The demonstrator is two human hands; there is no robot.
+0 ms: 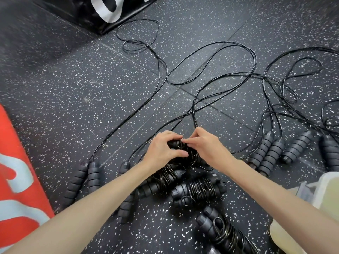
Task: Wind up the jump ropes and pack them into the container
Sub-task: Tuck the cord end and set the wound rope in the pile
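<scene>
Together both hands (185, 147) clasp the wound jump rope (190, 155) between them.

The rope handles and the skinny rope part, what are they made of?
The handles look like soft matte grey foam, judging by their squishy-looking ridges. The cord looks like glossy black plastic, maybe coated wire: light glints along it and it holds springy loops. The floor looks like speckled rubber.

Black thin glossy jump-rope cords (211, 57) and dark grey ribbed foam handles (264, 153) on a black rubber floor (73, 88) speckled with white flecks. Bright red padded mat (11, 162) at the left edge, marked with pale grey-white lettering; black vinyl pad (82, 8) at the top, bearing white lettering. Translucent, whitish-yellow plastic container (326, 189) at the right edge.
</scene>
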